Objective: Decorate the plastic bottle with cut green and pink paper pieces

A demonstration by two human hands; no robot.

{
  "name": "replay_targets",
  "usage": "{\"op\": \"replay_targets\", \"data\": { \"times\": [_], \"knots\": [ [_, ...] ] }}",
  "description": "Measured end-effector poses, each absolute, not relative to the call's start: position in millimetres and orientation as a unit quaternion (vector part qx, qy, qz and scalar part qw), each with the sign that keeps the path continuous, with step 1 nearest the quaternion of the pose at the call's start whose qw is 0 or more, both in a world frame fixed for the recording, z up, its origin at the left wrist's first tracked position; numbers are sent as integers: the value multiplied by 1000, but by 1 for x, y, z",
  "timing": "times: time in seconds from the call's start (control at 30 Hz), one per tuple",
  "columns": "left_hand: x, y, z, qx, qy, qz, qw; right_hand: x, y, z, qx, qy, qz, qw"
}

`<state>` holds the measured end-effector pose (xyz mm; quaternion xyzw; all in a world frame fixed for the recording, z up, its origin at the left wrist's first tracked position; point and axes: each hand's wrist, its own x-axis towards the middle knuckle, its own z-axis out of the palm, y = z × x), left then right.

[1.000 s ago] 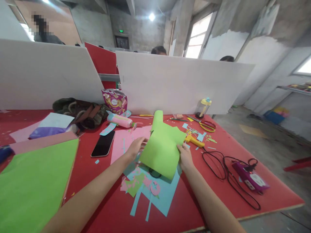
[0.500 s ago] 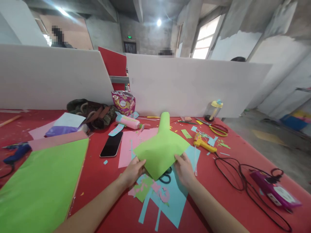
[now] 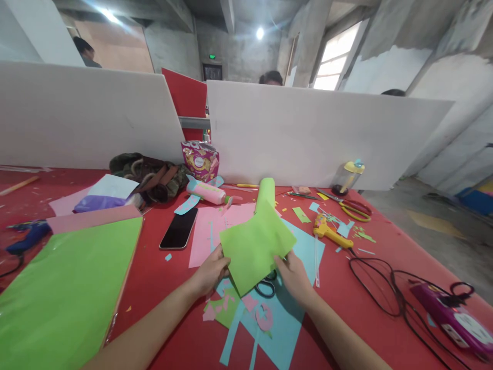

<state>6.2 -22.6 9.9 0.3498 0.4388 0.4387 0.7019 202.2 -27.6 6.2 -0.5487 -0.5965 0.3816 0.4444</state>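
Between my hands I hold a sheet of bright green paper (image 3: 256, 246) above the table, its corners turned to the sides, top and bottom. My left hand (image 3: 212, 270) pinches its left edge, and my right hand (image 3: 293, 272) pinches the right edge. Beyond the sheet stands a green paper roll (image 3: 265, 192), partly hidden by it. Scissors with black handles (image 3: 265, 289) lie just below the sheet, their blades covered. Blue paper (image 3: 290, 318) with strips and pink and green scraps lies under my hands.
A phone (image 3: 179, 228) and a pink paper figure (image 3: 207, 192) lie to the left, with a large green sheet (image 3: 69, 277) farther left. On the right are a yellow glue gun (image 3: 331, 231), yellow-handled scissors (image 3: 356, 209), a bottle (image 3: 348, 177) and a purple power strip (image 3: 454, 318) with cables.
The green sheet has turned slightly and tilted in my hands, its right side now higher. My right hand has shifted its grip a little toward the lower edge. The view has swung slightly left.
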Motion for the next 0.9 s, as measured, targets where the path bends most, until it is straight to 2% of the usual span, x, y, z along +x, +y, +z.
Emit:
{"op": "replay_targets", "data": {
  "times": [0.1,0.2,0.4,0.73,0.8,0.9],
  "knots": [
    [6,-25,11,354,417,435,715,200,-35,8,-500,-747,304,314],
    [5,-28,15,347,409,419,732,199,-39,9,-459,-823,251,221],
    [4,-28,17,311,388,429,754,199,-38,13,-422,-867,225,141],
    [6,-28,9,327,411,428,736,196,-44,21,-337,-906,216,139],
    [6,-28,10,333,408,433,732,196,-46,22,-322,-894,256,176],
    [6,-29,12,341,401,439,728,193,-47,21,-359,-814,357,285]
  ]
}}
